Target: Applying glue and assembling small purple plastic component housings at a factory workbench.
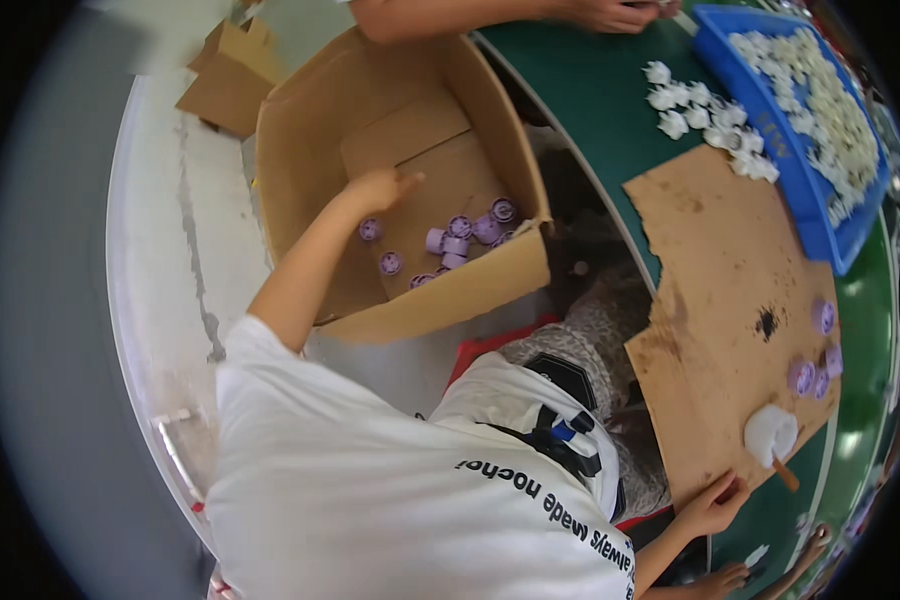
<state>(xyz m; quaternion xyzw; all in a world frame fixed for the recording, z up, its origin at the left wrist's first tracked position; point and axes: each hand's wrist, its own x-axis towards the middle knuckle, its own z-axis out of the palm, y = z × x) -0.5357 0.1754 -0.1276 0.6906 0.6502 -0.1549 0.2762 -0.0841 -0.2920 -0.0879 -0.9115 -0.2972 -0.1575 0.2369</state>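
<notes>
My left hand (378, 190) reaches over a large open cardboard box (305, 160) on my left, its fingers stretched out and nothing visible in them. Below it, several purple ring-shaped plastic parts (456, 245) lie loose on the bottom of the box, mostly toward its near right corner. At the lower right, my right hand (712, 503) is at the edge of a stained cardboard sheet (710, 270), fingers curled together; whatever they may hold is hidden. Close to this hand stands a white cup-like container (770, 432) with a brown stick (786, 474) leaning from it. More purple parts (803, 378) sit beyond the container.
A blue tray (770, 130) full of small whitish parts stands at the far right, with white parts (705, 110) loose beside it on the green table (570, 90). Another person's hand (615, 14) is at the top, and others' hands (720, 580) show at the lower right.
</notes>
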